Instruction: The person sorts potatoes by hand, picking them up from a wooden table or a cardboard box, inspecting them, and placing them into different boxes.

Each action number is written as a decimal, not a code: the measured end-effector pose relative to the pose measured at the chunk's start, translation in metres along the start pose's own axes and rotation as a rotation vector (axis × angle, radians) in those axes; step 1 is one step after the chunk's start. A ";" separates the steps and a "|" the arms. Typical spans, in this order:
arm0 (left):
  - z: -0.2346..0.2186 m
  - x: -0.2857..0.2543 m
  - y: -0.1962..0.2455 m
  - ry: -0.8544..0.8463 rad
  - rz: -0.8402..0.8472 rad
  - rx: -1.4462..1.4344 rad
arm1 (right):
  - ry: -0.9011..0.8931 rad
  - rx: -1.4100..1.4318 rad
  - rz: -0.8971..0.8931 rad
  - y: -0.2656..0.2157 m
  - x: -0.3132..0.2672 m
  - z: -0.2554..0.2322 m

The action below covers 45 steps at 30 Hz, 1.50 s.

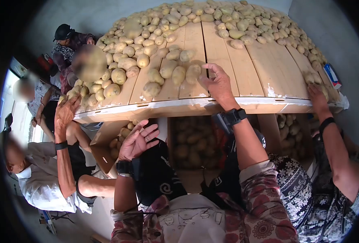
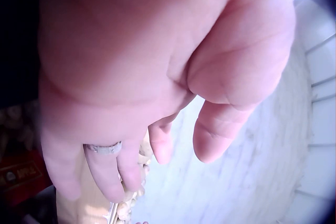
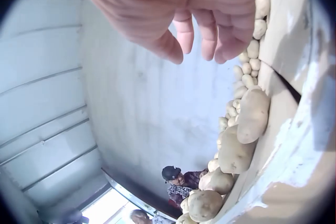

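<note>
Over the near edge of the wooden table [image 1: 258, 71], my right hand [image 1: 220, 86] hangs with loosely bent fingers and nothing between them. Thumb and fingers stand apart in the right wrist view. Just left of it lies an oval potato [image 1: 193, 74], the nearest of a small group that also appears in the right wrist view as a long potato [image 3: 253, 115] and others beside it. My left hand [image 1: 135, 142] is held below the table edge, palm showing and fingers spread, holding nothing. A ring [image 2: 105, 148] is on one of its fingers.
Heaps of potatoes [image 1: 248, 24] cover the table's back and left. Boxes of potatoes [image 1: 191, 141] stand under the table. Another person's hand [image 1: 68, 110] rests at the left edge; a different person's hand [image 1: 318, 97] touches potatoes at the right, near a blue-and-white packet [image 1: 332, 76].
</note>
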<state>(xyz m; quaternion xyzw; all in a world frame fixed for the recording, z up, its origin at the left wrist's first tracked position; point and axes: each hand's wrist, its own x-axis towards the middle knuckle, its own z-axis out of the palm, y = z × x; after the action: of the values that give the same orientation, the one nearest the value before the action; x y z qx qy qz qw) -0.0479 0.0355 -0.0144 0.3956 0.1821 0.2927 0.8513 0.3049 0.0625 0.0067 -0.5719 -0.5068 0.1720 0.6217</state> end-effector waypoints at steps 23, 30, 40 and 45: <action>0.008 0.002 -0.001 0.002 -0.042 -0.012 | -0.052 -0.112 0.207 0.018 0.017 -0.009; 0.010 0.006 0.000 -0.042 -0.031 -0.045 | -0.195 0.677 0.511 -0.008 -0.008 -0.032; 0.030 0.029 -0.010 -0.062 -0.149 -0.046 | -0.613 0.684 0.360 -0.040 -0.046 0.007; 0.017 0.034 -0.014 -0.061 -0.131 -0.119 | -0.811 0.591 0.268 -0.036 -0.063 0.035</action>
<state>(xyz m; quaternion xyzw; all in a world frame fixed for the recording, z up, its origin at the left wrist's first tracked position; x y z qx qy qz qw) -0.0077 0.0405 -0.0171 0.3401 0.1640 0.2347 0.8957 0.2363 0.0210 0.0061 -0.3191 -0.5591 0.5936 0.4830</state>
